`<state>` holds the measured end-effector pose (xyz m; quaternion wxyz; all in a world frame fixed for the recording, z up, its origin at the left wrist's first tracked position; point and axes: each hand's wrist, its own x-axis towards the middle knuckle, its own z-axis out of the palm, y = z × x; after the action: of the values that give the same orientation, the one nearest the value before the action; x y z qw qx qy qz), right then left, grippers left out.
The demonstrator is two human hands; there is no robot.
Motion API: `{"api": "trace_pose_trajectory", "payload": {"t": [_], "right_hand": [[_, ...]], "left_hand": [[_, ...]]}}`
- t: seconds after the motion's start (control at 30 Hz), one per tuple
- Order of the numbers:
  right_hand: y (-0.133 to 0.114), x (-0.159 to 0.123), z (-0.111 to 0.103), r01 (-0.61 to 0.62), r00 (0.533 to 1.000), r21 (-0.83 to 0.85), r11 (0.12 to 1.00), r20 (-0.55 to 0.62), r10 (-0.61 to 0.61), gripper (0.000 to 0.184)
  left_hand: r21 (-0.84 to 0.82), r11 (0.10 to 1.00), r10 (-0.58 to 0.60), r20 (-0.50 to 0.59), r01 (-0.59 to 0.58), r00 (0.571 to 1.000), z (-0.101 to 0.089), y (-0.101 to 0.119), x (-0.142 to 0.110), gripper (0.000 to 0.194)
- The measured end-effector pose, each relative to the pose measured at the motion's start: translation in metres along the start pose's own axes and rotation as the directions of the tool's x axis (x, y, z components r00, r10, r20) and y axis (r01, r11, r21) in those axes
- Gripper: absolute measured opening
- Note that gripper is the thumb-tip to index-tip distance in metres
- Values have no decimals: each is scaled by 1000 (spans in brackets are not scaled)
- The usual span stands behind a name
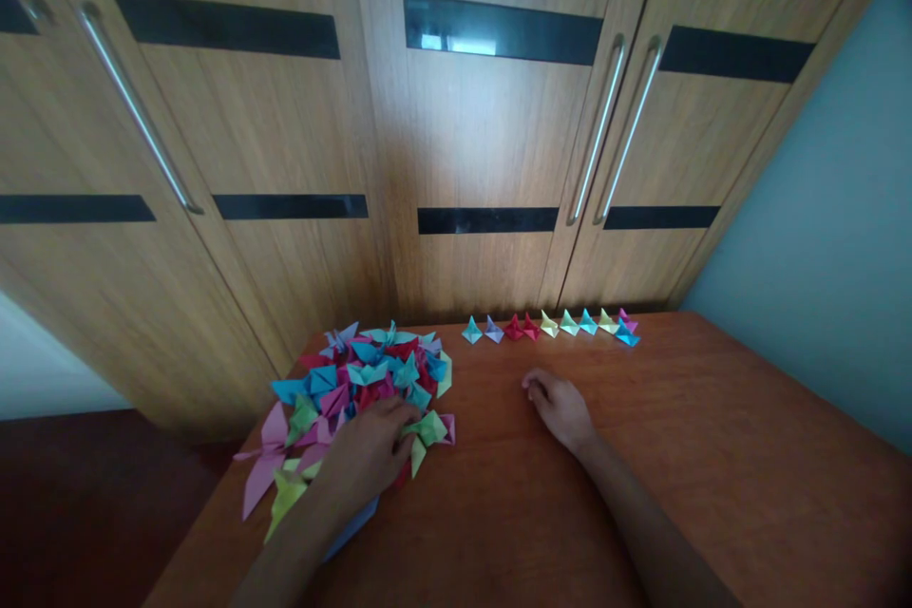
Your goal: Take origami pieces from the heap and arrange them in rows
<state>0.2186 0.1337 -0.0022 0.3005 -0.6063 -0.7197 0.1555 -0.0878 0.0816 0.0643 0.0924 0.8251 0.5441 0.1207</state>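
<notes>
A heap of folded origami pieces (pixel 367 375) in blue, pink, red, green and yellow lies on the left of the table. My left hand (pixel 377 442) reaches over its near right side, its fingers curled against a light green origami boat (pixel 429 428). The fingertips are partly hidden there. A pink piece (pixel 448 428) lies just behind that boat. My right hand (pixel 560 407) rests on the table right of the heap, fingers curled in, with nothing visible in them. Beyond it, several small origami boats (pixel 548 324) stand in a row along the table's far edge.
The reddish-brown wooden table (pixel 712 456) stretches to the right. Tall wooden cabinet doors (pixel 477 133) with metal handles (pixel 598 133) stand right behind it. A pale blue wall (pixel 819 256) is at the right, and dark floor (pixel 85 503) shows at the left.
</notes>
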Motion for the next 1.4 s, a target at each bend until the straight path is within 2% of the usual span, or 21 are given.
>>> {"api": "trace_pose_trajectory", "payload": {"t": [0.23, 0.57, 0.67, 0.77, 0.87, 0.97, 1.0, 1.07, 1.13, 1.2, 1.3, 1.4], "right_hand": [[-2, 0, -1, 4, 1000, -34, 999, 29, -3, 24], [-3, -1, -2, 5, 999, -46, 999, 42, -3, 26], [-3, 0, -2, 12, 999, -50, 999, 38, -10, 26], [-6, 0, -4, 43, 999, -21, 999, 19, -42, 26], [-21, -6, -8, 138, 990, 80, 987, -10, -137, 25], [-49, -19, -13, 260, 965, 199, 945, -75, -250, 18], [-59, -24, -14, 296, 955, 235, 926, -90, -283, 19], [-77, -35, -14, 390, 920, 291, 874, -85, -382, 32], [-91, -43, -11, 475, 877, 284, 833, -66, -477, 43], [-98, -47, -6, 527, 846, 237, 816, -56, -530, 40], [-101, -46, 1, 540, 839, 220, 812, -73, -538, 28], [-98, -43, 5, 510, 859, 306, 804, -124, -497, 25]], "left_hand": [[45, 999, -23, 3, 23, 1000, 4, 0, 0, 25], [44, 998, 44, -50, -42, 998, -2, 4, 1, 23], [22, 997, 75, -131, -73, 989, -4, 3, 1, 20], [-43, 991, 115, -268, -131, 957, -6, 4, 1, 19], [-121, 971, 142, -395, -204, 908, -5, 11, -1, 18], [-153, 957, 155, -455, -248, 877, 0, 21, -4, 18], [-150, 957, 155, -456, -247, 876, 3, 24, -5, 18], [-140, 961, 155, -437, -237, 886, 8, 28, -6, 20], [-142, 961, 159, -418, -237, 894, 12, 30, -7, 22], [-168, 953, 165, -411, -252, 897, 13, 32, -6, 22], [-232, 937, 149, -407, -260, 901, 11, 36, -5, 21], [-298, 922, 113, -404, -248, 908, 6, 40, -5, 18]]}}
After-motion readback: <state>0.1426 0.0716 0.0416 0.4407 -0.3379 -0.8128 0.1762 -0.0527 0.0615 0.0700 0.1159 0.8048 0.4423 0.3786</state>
